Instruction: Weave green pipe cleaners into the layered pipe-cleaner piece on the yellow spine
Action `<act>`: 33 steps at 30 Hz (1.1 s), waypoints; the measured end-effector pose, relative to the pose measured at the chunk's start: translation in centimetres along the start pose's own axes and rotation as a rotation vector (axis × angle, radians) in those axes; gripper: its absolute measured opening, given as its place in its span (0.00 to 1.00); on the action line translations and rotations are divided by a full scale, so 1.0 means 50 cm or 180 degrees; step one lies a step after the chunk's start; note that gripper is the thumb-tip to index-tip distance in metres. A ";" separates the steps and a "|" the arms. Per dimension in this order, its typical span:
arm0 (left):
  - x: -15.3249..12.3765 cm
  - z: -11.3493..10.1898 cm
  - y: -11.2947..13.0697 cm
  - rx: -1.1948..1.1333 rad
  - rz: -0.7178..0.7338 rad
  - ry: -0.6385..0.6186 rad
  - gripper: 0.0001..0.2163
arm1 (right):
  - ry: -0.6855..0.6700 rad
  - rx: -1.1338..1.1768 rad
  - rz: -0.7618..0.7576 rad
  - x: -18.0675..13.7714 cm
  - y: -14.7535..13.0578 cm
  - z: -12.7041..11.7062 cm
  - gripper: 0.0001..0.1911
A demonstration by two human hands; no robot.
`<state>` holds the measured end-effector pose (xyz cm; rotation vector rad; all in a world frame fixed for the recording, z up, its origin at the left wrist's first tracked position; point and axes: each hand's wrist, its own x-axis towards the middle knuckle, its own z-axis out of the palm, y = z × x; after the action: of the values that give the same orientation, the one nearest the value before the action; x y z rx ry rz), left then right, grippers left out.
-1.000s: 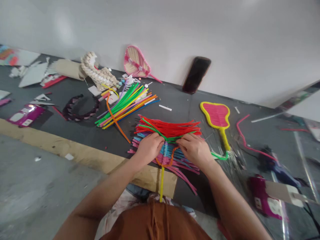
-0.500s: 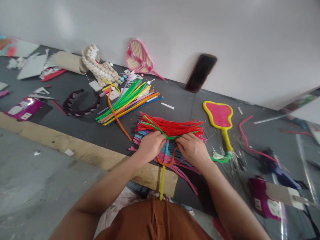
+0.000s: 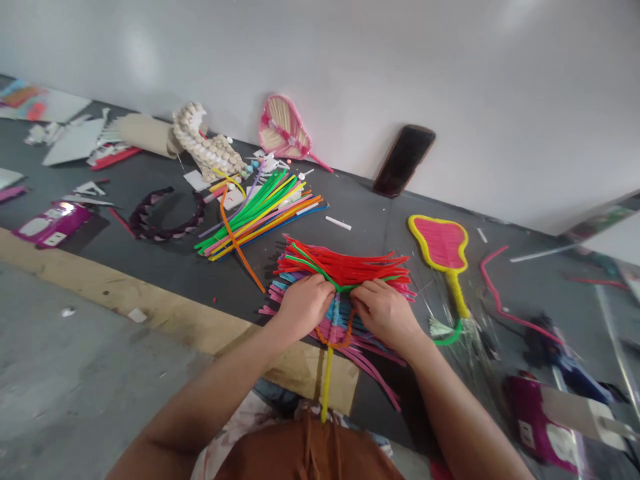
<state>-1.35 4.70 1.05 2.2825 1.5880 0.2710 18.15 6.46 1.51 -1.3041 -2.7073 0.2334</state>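
A green pipe cleaner (image 3: 342,289) dips in a shallow V across a fan-like piece, below a dense row of red pipe cleaners (image 3: 345,268). My left hand (image 3: 306,303) pinches it left of centre, and my right hand (image 3: 384,308) pinches it to the right, fingertips closed in both. Between the hands a blue twisted stem (image 3: 337,313) runs down the middle. An orange braided loop (image 3: 341,345) and a yellow handle (image 3: 327,385) lie below it. Blue and pink pipe cleaners (image 3: 367,360) stick out on both sides, partly covered by my hands.
A bundle of coloured pipe cleaners (image 3: 265,212) lies left of centre, near a dark braided headband (image 3: 167,213). A phone (image 3: 405,160) and a pink fan (image 3: 285,127) lean on the wall. At right are a yellow-edged fan (image 3: 443,243) and a purple-and-white device (image 3: 545,420).
The whole scene sits slightly lower in view as the camera has shifted. Both hands keep their pinch on the green pipe cleaner, with little visible movement.
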 end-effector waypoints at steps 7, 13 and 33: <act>-0.001 -0.011 0.006 -0.0017 -0.0076 -0.0132 0.09 | -0.0023 0.0135 0.0096 0.001 -0.001 0.000 0.10; 0.000 -0.009 0.007 -0.0028 -0.0115 -0.0220 0.10 | 0.0014 -0.0036 0.0059 -0.001 -0.004 0.003 0.11; -0.002 -0.008 -0.001 -0.0123 -0.0024 -0.0233 0.09 | -0.0117 -0.0245 0.0275 0.008 -0.037 0.009 0.11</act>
<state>-1.57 4.70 1.43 2.2310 1.5416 0.2119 16.41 5.57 1.45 -1.4538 -2.7185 0.1645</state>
